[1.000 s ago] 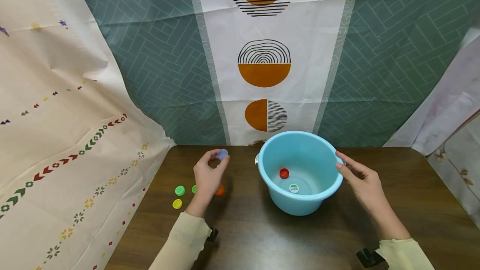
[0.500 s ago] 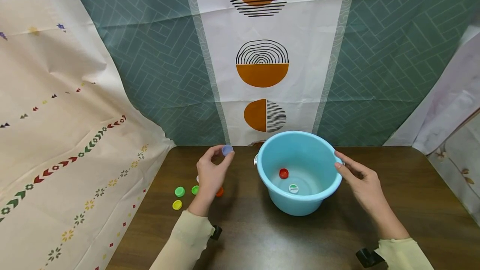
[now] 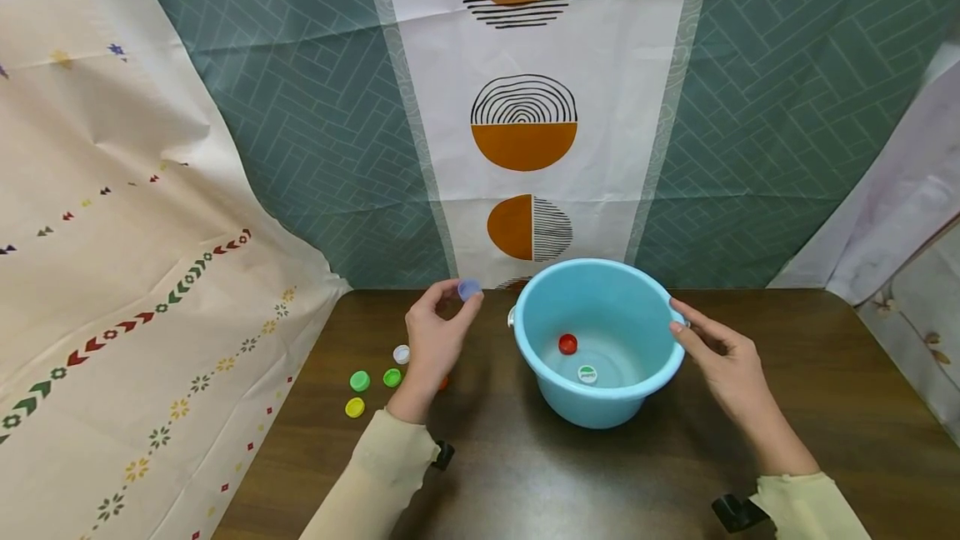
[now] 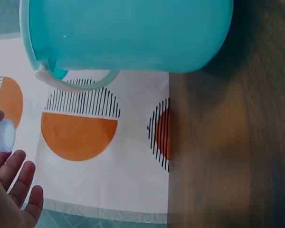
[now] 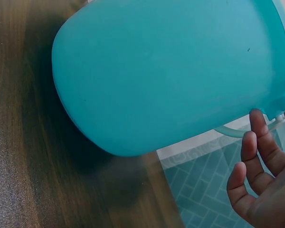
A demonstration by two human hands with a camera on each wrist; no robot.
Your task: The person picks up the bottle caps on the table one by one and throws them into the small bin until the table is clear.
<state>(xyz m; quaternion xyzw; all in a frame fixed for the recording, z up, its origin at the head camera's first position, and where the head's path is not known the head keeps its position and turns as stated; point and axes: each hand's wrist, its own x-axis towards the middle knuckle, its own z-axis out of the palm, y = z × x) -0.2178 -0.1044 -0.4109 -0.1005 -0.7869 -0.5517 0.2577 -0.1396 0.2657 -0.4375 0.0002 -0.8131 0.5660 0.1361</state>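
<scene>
1. Lavender bottle cap (image 3: 469, 289), round and shallow, is raised above the counter (image 3: 525, 473), left of the light-blue bucket (image 3: 588, 411).
2. Our left hand (image 3: 435, 338) pinches it; our right hand (image 3: 723, 365) grips the bucket's rim.
3. We see a gap between cap and rim; the counter's far edge lies beyond.

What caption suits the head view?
Left hand pinches a lilac bottle cap beside a light-blue bucket; right hand holds its rim.

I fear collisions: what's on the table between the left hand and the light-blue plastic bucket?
The head view shows only bare brown tabletop between the left hand and bucket.
</scene>
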